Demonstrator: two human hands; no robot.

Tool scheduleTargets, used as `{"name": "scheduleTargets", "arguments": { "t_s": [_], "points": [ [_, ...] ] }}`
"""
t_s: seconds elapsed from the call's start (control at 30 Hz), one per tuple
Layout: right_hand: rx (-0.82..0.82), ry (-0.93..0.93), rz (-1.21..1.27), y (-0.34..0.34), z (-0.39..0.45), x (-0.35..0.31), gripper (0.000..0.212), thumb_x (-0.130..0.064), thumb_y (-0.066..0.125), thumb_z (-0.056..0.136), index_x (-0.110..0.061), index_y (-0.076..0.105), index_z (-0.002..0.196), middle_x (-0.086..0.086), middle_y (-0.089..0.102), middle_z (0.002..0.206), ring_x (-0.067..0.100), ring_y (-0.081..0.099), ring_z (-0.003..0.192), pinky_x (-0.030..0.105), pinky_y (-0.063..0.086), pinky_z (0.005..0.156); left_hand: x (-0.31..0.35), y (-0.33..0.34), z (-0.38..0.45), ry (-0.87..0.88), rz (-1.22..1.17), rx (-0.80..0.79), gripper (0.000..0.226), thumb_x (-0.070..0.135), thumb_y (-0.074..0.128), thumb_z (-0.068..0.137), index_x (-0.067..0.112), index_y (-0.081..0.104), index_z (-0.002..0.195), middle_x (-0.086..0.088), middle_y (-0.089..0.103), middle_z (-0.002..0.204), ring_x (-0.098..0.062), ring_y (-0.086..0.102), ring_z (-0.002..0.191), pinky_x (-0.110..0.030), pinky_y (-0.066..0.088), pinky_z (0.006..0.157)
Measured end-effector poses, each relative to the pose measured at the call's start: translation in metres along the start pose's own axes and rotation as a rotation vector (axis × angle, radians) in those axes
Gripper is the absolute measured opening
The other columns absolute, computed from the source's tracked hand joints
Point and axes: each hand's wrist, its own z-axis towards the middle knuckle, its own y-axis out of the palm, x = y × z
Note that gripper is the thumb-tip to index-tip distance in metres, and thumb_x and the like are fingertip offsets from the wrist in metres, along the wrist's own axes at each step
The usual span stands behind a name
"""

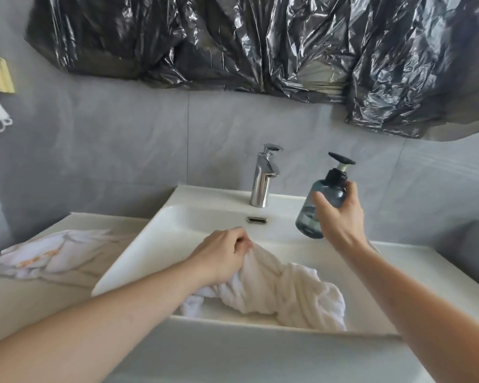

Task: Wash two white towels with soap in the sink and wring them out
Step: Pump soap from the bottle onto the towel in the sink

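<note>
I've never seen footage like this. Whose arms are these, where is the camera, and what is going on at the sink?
There is no machine here: these are a person's two bare arms, filmed by one wide-angle camera worn on the head, looking forward and down. That is why the arms reach in from the bottom edge.

The left hand pinches a bunched white terry towel that lies in the white rectangular ceramic sink. The right hand grips a blue-grey translucent soap bottle with a black pump, tilted and lifted above the sink's back right corner.

Behind the basin stands a chrome single-lever tap; no water shows running. On the counter at the left lies a flat mat printed with white flowers. Crinkled black plastic sheeting covers the wall above.
</note>
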Motion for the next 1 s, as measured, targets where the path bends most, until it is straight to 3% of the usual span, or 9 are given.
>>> {"name": "scheduleTargets", "arguments": {
  "t_s": [0.13,0.2,0.3,0.47,0.53,0.63,0.73,0.87,1.0],
  "points": [
    [-0.183,0.077,0.002,-0.023,-0.06,-0.004,0.03,-0.036,0.067,0.075,-0.038,0.061,0.104,-0.001,0.07,0.096,0.007,0.07,0.07,0.028,0.051,0.066,0.004,-0.006,-0.022,-0.037,0.099,0.041,0.023,0.033,0.046,0.106,0.035,0.054,0.084,0.013,0.061,0.087,-0.024,0.061,0.09,-0.035,0.048,0.075],
    [-0.226,0.112,-0.002,-0.036,-0.077,-0.011,0.024,-0.024,0.069,0.083,-0.037,0.062,0.101,0.003,0.071,0.095,0.004,0.068,0.058,0.029,0.053,0.065,0.013,-0.013,-0.037,-0.042,0.11,0.074,0.021,0.034,0.048,0.106,0.031,0.059,0.089,0.012,0.063,0.089,-0.023,0.061,0.088,-0.035,0.047,0.072],
    [-0.195,0.14,-0.001,-0.052,-0.094,-0.024,0.024,-0.022,0.069,0.084,-0.035,0.061,0.103,0.005,0.071,0.099,0.013,0.07,0.067,0.03,0.054,0.067,0.026,-0.022,-0.057,-0.056,0.083,0.119,0.02,0.035,0.05,0.105,0.026,0.064,0.094,0.011,0.067,0.099,-0.022,0.063,0.091,-0.037,0.052,0.079],
    [-0.146,0.176,0.059,-0.057,-0.107,-0.028,0.022,-0.048,0.075,0.086,-0.032,0.065,0.099,0.011,0.073,0.099,0.02,0.073,0.067,0.039,0.061,0.071,0.028,-0.022,-0.068,-0.046,0.08,0.177,0.018,0.035,0.053,0.105,0.028,0.063,0.092,0.014,0.065,0.106,-0.017,0.063,0.095,-0.035,0.052,0.083],
    [-0.144,0.177,0.051,-0.055,-0.103,-0.028,0.038,-0.066,0.07,0.082,-0.029,0.068,0.09,0.008,0.072,0.093,0.025,0.073,0.079,0.043,0.062,0.08,0.028,-0.021,-0.06,-0.029,0.079,0.186,0.018,0.034,0.053,0.105,0.029,0.06,0.089,0.014,0.065,0.102,-0.016,0.063,0.094,-0.034,0.049,0.079],
    [-0.155,0.188,0.082,-0.052,-0.092,-0.028,0.077,-0.091,0.053,0.068,-0.02,0.071,0.089,0.002,0.073,0.088,0.023,0.068,0.079,0.038,0.057,0.081,0.028,-0.019,-0.043,-0.037,0.045,0.179,0.021,0.037,0.051,0.106,0.027,0.061,0.09,0.013,0.065,0.089,-0.016,0.062,0.085,-0.032,0.044,0.07],
    [-0.163,0.213,0.108,-0.049,-0.078,-0.031,0.083,-0.099,0.04,0.064,-0.03,0.078,0.088,-0.007,0.076,0.086,0.017,0.07,0.079,0.037,0.055,0.08,0.031,-0.021,-0.018,-0.042,0.014,0.169,0.029,0.037,0.049,0.106,0.028,0.054,0.079,0.011,0.059,0.075,-0.014,0.053,0.07,-0.032,0.037,0.061],
    [-0.189,0.188,0.176,-0.041,-0.06,-0.028,0.074,-0.093,0.045,0.072,-0.033,0.082,0.096,-0.009,0.074,0.081,0.014,0.073,0.08,0.035,0.056,0.084,0.029,-0.017,0.011,-0.058,-0.013,0.193,0.036,0.042,0.049,0.105,0.024,0.047,0.073,0.008,0.055,0.069,-0.017,0.05,0.067,-0.034,0.036,0.06],
    [-0.236,0.174,0.133,-0.03,-0.048,-0.018,0.051,-0.071,0.05,0.092,-0.032,0.083,0.095,-0.002,0.077,0.085,0.018,0.072,0.082,0.035,0.057,0.087,0.009,-0.001,0.014,-0.094,-0.016,0.119,0.037,0.042,0.052,0.102,0.021,0.048,0.072,0.007,0.057,0.07,-0.021,0.053,0.071,-0.034,0.037,0.063]
  ]
}}
